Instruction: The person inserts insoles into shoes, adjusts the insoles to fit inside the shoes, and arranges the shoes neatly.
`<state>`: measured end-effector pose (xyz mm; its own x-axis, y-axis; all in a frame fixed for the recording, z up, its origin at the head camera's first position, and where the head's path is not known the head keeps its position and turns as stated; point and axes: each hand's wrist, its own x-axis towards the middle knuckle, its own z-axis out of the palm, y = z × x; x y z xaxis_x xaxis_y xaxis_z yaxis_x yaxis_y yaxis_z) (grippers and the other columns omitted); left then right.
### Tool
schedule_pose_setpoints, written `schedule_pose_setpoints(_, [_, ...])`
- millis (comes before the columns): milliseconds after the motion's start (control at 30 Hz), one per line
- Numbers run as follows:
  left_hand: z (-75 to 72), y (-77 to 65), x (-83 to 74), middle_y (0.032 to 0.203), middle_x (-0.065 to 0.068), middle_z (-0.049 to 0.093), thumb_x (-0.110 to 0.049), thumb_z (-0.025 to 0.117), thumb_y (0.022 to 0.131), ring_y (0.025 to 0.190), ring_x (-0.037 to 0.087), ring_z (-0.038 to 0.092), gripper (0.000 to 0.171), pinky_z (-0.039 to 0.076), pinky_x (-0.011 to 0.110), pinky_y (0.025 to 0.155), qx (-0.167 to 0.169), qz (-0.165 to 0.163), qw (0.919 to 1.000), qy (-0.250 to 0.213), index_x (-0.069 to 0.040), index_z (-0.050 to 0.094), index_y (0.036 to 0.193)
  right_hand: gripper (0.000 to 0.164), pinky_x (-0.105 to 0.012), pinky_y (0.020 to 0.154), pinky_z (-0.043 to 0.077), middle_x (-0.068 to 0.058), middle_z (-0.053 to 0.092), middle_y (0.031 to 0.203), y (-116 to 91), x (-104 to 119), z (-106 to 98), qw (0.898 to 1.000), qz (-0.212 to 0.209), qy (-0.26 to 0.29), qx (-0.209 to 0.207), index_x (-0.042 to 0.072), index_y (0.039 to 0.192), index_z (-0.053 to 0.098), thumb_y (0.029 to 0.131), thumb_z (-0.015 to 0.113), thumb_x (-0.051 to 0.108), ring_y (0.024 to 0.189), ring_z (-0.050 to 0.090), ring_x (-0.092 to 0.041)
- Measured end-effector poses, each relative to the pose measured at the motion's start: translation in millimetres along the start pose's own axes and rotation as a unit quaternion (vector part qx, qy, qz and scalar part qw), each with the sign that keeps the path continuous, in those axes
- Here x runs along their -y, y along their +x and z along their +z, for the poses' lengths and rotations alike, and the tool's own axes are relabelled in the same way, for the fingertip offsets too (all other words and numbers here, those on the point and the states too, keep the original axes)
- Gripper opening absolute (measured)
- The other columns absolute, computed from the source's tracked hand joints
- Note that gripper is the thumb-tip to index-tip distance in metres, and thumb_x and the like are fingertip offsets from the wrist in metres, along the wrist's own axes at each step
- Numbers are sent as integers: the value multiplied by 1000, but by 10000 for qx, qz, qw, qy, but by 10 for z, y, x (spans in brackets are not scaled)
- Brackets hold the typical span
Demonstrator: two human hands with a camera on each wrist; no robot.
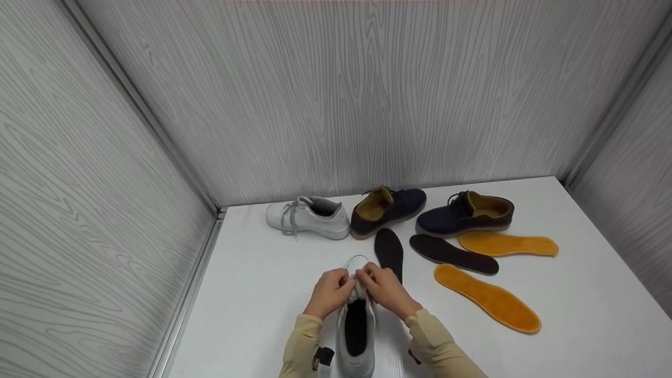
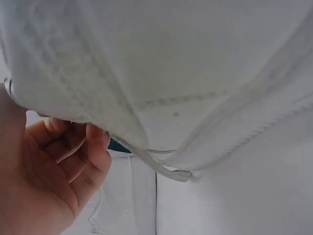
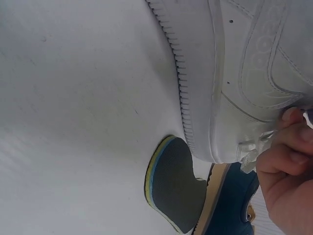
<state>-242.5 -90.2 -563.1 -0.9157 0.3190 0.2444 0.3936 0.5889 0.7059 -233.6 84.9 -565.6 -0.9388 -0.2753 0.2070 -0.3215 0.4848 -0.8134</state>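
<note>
A white sneaker [image 1: 358, 365] stands upright on the white table, its toe pointing away from me and a dark lining showing in its opening. Over its front, my left hand [image 1: 329, 290] and right hand [image 1: 387, 290] meet with fingertips close together, each pinching the shoelace. A loop of the pale lace [image 2: 168, 173] hangs beside my left fingers in the left wrist view. In the right wrist view, curled fingers of the right hand [image 3: 288, 169] hold by the lace [image 3: 250, 156] at the shoe's upper. The fingertips partly cover the lacing.
Another white sneaker [image 1: 317, 223] with grey laces stands at the back, left of two navy shoes [image 1: 409, 202] [image 1: 443, 220]. Two dark insoles [image 1: 388, 249] [image 1: 454, 255] lie in front of them. Two orange insoles [image 1: 506, 244] [image 1: 488, 299] are at the right. Patterned grey panels [image 1: 315, 105] enclose the table.
</note>
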Motion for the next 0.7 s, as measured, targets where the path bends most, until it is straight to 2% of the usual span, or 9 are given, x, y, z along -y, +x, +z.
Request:
schedule_pose_setpoints(67, [-18,5,-5,53,-10,34,-15,59,82,47,5,33,31,27,21,47,8,83,10000,22,-13,40,58,24,-24,44,40,10,49,53,10,-27,-18,9997,33,-93,-209,17,84,58,98,47,33,43,46,-4])
schedule_pose_setpoints(167, [-30,0,-3,52,-9,34,-13,59,81,46,4,32,28,27,20,47,52,104,9999,-3,-13,41,59,19,-25,45,38,9,47,54,15,-110,-44,9959,204,-551,-684,15,81,56,96,53,27,44,43,-6])
schedule_pose_setpoints(333, [-24,-25,12,52,-8,32,-11,58,82,46,3,29,27,26,21,47,85,72,9999,-76,-13,41,61,18,-31,48,38,5,49,59,-28,-286,-61,9793,827,-1297,-1317,14,77,49,89,61,21,49,47,-13])
schedule_pose_setpoints(533, [-7,-28,23,55,-10,34,-12,57,83,49,4,32,28,28,20,50,71,137,9998,-88,-14,41,61,23,-41,53,42,-8,49,84,-37,-458,-30,9569,1416,-1891,-1688,9,89,49,85,65,27,64,53,-26])
schedule_pose_setpoints(700, [-15,-29,35,57,-9,35,-12,54,85,51,6,34,26,30,21,51,163,169,9997,-119,-13,41,62,41,-47,61,46,-18,43,106,0,-530,13,9484,1672,-2047,-1752,3,106,48,83,67,30,85,53,-35])
